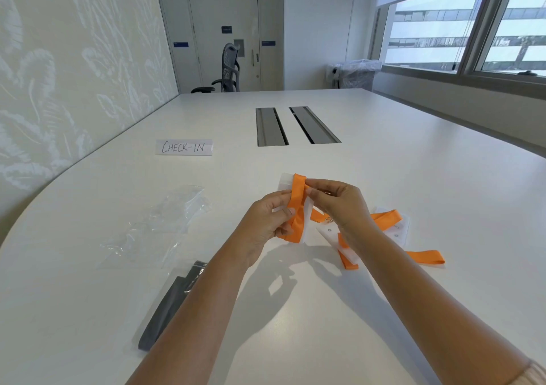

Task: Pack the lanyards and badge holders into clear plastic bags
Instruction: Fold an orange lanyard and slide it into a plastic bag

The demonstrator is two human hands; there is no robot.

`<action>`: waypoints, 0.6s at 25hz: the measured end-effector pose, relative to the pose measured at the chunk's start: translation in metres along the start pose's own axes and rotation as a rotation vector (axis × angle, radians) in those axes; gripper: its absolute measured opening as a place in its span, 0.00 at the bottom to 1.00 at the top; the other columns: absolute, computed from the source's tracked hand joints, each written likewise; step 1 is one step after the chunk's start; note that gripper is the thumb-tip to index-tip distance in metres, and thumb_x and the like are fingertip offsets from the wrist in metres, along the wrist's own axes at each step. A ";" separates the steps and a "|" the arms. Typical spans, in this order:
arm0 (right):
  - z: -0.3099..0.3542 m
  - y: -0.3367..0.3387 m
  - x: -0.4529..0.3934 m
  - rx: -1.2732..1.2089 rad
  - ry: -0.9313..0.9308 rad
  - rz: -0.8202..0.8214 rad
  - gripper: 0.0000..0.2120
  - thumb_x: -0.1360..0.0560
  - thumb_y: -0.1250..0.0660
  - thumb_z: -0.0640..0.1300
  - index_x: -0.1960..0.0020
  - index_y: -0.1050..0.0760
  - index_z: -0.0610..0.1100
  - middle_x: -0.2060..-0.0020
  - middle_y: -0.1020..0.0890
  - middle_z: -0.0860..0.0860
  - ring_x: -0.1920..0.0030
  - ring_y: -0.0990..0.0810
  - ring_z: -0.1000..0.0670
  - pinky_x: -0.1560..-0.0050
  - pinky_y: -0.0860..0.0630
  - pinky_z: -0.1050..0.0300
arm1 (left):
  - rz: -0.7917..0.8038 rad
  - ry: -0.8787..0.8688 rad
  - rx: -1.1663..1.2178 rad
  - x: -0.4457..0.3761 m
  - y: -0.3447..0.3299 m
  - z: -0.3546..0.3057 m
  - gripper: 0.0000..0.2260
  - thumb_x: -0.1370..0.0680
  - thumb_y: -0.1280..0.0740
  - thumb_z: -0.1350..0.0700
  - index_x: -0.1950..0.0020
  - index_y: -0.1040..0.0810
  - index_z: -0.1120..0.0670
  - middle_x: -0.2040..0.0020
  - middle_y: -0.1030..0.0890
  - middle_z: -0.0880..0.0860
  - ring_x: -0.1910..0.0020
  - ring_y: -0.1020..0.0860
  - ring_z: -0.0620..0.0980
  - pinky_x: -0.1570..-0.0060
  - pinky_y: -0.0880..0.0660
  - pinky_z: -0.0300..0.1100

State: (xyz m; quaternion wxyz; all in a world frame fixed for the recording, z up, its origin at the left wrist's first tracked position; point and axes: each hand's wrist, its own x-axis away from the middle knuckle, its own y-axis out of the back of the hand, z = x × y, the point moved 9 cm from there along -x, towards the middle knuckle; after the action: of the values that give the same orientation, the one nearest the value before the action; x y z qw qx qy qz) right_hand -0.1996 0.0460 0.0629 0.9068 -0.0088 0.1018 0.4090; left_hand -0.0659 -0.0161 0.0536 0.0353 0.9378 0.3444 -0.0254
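Closest to me, at about 7 o'clock on the white table (384,163), lies a clear plastic bag already holding a grey lanyard (165,307), its metal clip showing near the bag's upper end. Beyond it, toward 10 o'clock, two more clear plastic bags (153,228) lie crumpled and overlapping; I cannot make out anything inside them. At the centre I hold an orange lanyard (297,204) wound around a clear badge holder (285,182), lifted just above the tabletop. My left hand (266,222) grips the lower part of that bundle, fingers curled round the strap and the plastic. My right hand (336,204) pinches the strap near its top between thumb and fingertips. Toward 3 o'clock, just beside my right wrist, more orange lanyards (425,256) and badge holders (399,231) lie loose in a small tangle on the table, in no bag. Farther off at 11 o'clock stands a paper sign reading CHECK-IN (183,147), and at 12 o'clock two grey cable hatches (295,126) are set into the table.
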 end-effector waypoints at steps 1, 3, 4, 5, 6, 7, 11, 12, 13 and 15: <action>0.002 0.001 0.001 0.007 0.014 -0.012 0.08 0.27 0.31 0.40 0.54 0.19 0.52 0.56 0.16 0.52 0.56 0.18 0.56 0.59 0.23 0.68 | -0.010 -0.002 -0.005 0.000 0.001 0.000 0.11 0.22 0.38 0.61 0.43 0.23 0.49 0.52 0.21 0.47 0.72 0.27 0.41 0.58 0.23 0.39; 0.004 0.002 0.002 0.025 0.043 -0.039 0.08 0.28 0.30 0.38 0.57 0.20 0.51 0.59 0.17 0.52 0.59 0.19 0.56 0.62 0.25 0.69 | -0.053 -0.023 -0.037 0.000 0.004 -0.002 0.11 0.22 0.38 0.63 0.46 0.21 0.50 0.54 0.22 0.46 0.74 0.27 0.39 0.61 0.23 0.36; 0.006 0.002 0.002 0.037 0.056 -0.050 0.08 0.28 0.30 0.37 0.59 0.21 0.51 0.62 0.17 0.53 0.61 0.20 0.56 0.63 0.25 0.69 | -0.082 -0.042 -0.064 0.000 0.006 -0.004 0.11 0.23 0.38 0.63 0.47 0.21 0.51 0.55 0.22 0.45 0.73 0.26 0.39 0.64 0.24 0.34; 0.007 0.003 0.003 0.050 0.065 -0.064 0.09 0.29 0.29 0.37 0.61 0.23 0.50 0.65 0.18 0.53 0.64 0.21 0.57 0.64 0.26 0.68 | -0.109 -0.064 -0.099 0.000 0.007 -0.006 0.11 0.23 0.38 0.64 0.48 0.20 0.52 0.53 0.23 0.45 0.71 0.25 0.38 0.66 0.25 0.31; 0.007 0.004 0.003 0.066 0.067 -0.079 0.09 0.30 0.28 0.37 0.61 0.25 0.49 0.67 0.20 0.53 0.66 0.22 0.56 0.66 0.27 0.67 | -0.125 -0.083 -0.133 0.000 0.007 -0.008 0.10 0.23 0.38 0.65 0.48 0.20 0.53 0.52 0.23 0.44 0.67 0.24 0.38 0.67 0.26 0.30; 0.006 0.005 0.002 0.084 0.063 -0.094 0.11 0.31 0.27 0.37 0.62 0.28 0.48 0.68 0.21 0.53 0.67 0.24 0.55 0.67 0.27 0.65 | -0.128 -0.097 -0.159 0.000 0.006 -0.009 0.10 0.23 0.38 0.65 0.48 0.20 0.53 0.50 0.24 0.44 0.63 0.24 0.39 0.67 0.26 0.29; 0.006 0.012 0.000 0.117 0.053 -0.108 0.12 0.32 0.27 0.40 0.62 0.30 0.50 0.70 0.22 0.53 0.67 0.25 0.51 0.64 0.27 0.53 | -0.044 -0.093 -0.136 0.000 -0.001 -0.006 0.13 0.23 0.39 0.65 0.42 0.21 0.57 0.43 0.22 0.50 0.55 0.23 0.44 0.59 0.24 0.32; 0.007 0.011 -0.001 0.112 0.053 -0.087 0.11 0.31 0.27 0.40 0.60 0.28 0.50 0.69 0.21 0.53 0.66 0.23 0.51 0.62 0.25 0.51 | -0.024 -0.096 -0.127 0.000 -0.002 -0.007 0.13 0.23 0.40 0.65 0.41 0.21 0.57 0.43 0.21 0.51 0.55 0.23 0.44 0.58 0.25 0.33; 0.008 0.010 -0.001 0.109 0.058 -0.057 0.09 0.30 0.28 0.40 0.58 0.27 0.51 0.67 0.19 0.53 0.65 0.21 0.50 0.59 0.23 0.50 | -0.015 -0.109 -0.137 0.000 -0.003 -0.008 0.14 0.23 0.40 0.65 0.41 0.21 0.56 0.43 0.21 0.50 0.54 0.23 0.42 0.57 0.26 0.32; 0.011 0.007 -0.003 0.130 0.087 -0.003 0.07 0.28 0.29 0.40 0.56 0.23 0.51 0.63 0.17 0.50 0.60 0.18 0.48 0.55 0.21 0.50 | -0.017 -0.151 -0.185 0.001 -0.001 -0.012 0.14 0.23 0.39 0.65 0.43 0.21 0.52 0.43 0.21 0.48 0.50 0.24 0.41 0.53 0.29 0.29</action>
State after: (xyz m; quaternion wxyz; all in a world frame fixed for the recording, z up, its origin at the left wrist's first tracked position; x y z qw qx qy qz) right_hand -0.2044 0.0495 0.0742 0.9009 0.0320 0.1671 0.3992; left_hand -0.0658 -0.0134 0.0651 0.1472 0.9230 0.3496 -0.0644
